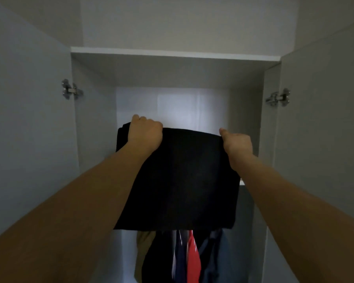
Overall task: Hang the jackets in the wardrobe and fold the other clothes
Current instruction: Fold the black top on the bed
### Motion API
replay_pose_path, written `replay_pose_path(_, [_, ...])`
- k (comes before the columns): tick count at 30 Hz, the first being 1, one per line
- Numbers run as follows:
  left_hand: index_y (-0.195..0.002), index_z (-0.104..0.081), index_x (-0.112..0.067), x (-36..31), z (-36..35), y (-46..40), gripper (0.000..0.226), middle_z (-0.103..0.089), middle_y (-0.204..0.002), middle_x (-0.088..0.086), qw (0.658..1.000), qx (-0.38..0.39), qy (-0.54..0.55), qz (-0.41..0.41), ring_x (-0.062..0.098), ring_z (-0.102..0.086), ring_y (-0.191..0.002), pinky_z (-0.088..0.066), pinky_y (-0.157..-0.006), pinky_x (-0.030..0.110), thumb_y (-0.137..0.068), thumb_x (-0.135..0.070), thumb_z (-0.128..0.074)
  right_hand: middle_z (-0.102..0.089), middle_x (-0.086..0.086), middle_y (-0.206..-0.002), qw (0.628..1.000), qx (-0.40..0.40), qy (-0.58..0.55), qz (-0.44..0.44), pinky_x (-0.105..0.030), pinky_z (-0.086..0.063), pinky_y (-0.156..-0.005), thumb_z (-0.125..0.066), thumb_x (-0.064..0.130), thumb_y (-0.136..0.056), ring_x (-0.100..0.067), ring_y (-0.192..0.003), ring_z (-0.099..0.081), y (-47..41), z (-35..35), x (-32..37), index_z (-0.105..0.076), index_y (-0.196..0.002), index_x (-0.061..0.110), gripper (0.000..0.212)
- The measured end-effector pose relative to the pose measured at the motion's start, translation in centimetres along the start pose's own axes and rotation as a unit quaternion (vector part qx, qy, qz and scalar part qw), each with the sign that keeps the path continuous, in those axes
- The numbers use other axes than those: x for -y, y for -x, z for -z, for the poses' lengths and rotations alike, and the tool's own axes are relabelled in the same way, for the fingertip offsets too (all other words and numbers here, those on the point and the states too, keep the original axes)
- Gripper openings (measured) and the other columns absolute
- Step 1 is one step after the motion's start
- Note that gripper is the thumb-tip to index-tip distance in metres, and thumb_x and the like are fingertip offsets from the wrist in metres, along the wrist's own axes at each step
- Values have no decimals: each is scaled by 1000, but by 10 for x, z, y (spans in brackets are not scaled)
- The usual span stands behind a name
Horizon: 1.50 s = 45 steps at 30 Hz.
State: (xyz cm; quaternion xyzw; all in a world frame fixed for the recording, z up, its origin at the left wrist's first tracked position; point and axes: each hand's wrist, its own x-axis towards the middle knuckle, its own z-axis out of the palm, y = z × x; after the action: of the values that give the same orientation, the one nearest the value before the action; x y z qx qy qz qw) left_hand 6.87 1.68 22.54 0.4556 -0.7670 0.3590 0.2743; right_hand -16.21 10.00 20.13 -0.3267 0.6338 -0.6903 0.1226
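A folded black garment is held up at the mouth of the wardrobe's upper compartment. My left hand grips its far left corner, fingers curled over the top edge. My right hand grips the far right corner, thumb on top. The garment's near edge hangs over the shelf front and hides the shelf. Below it hang several jackets, dark, navy, red and tan, in the lower part of the wardrobe.
Both wardrobe doors stand open, the left door and the right door, with metal hinges on each side. A white shelf closes the top of the compartment. The back panel is pale.
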Motion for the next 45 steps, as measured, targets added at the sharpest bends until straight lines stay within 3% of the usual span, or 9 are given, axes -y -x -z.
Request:
replay_pose_path(6, [-72,-51,-18,-27,-76,-117,18,-45,-66,-1,998,46,-38,35,21,-47,-78,-30,-102,39,-88,-10,-49,-57,-9,-102,999,40,-25,-15,-34,-47,-76,-66,49,-83,-24,-77,-55,-143,-47,-6,-57,-117,5,57])
replay_pose_path(11, [-68,-43,-19,-60,-160,-197,23,-56,-81,0,989,137,-30,47,21,-48,-82,-25,-105,41,-90,-14,-48,-55,-17,-129,998,49,34,-24,-33,-44,-81,-61,51,-88,-33,-101,-57,-250,-81,-32,-45,-136,0,71])
replay_pose_path(14, [-101,-56,-15,-83,-234,-219,15,-61,-111,6,974,212,-7,82,27,-52,-110,-23,-109,45,-94,-20,-44,-51,-20,-135,987,73,145,-19,-34,-42,-87,-45,58,-94,-36,-117,-53,-299,-106,-72,-44,-136,-4,74])
replay_pose_path(17, [-142,-37,-15,-97,-276,-199,47,-36,-147,12,925,347,89,124,34,-34,-135,-22,-112,52,-98,-30,-38,-31,-22,-151,918,129,374,-3,-44,-31,-107,-22,66,-95,-39,-135,-35,-315,-129,-121,-30,-148,4,81])
replay_pose_path(20, [-145,-33,-27,-97,-304,-155,50,-30,-154,6,898,414,149,1,33,-31,-140,-24,-114,46,-99,-47,-29,-3,-13,-160,811,204,548,24,-61,-7,-115,-18,66,-93,-37,-144,-10,-310,-144,-156,-12,-154,19,77])
replay_pose_path(23, [-149,-7,-50,-97,-327,-120,69,4,-163,-4,856,499,132,-28,31,1,-150,-5,-116,62,-85,-73,-7,-7,-10,-162,746,346,569,16,-52,-6,-119,-17,71,-91,-32,-147,-12,-307,-160,-174,-12,-155,18,83])
replay_pose_path(27, [-153,-4,-45,-107,-351,-134,69,11,-163,-3,864,468,174,64,25,5,-151,4,-114,64,-91,-74,-10,-4,-9,-162,729,320,605,19,-57,-13,-116,-10,79,-86,-39,-146,-10,-314,-168,-189,-9,-155,24,89])
replay_pose_path(32, [-155,-7,-40,-104,-387,-159,63,10,-164,1,866,464,179,51,25,7,-151,3,-116,63,-97,-65,-13,2,-11,-162,732,304,608,54,-60,-4,-116,-7,72,-91,-41,-146,2,-339,-195,-202,-7,-156,24,80])
replay_pose_path(45, [-155,-11,-39,-107,-504,-242,68,5,-164,2,862,431,228,140,26,1,-151,4,-117,55,-94,-69,-16,-5,-12,-162,742,270,603,111,-57,-7,-117,-6,67,-95,-39,-146,-6,-452,-284,-249,-12,-155,25,74])
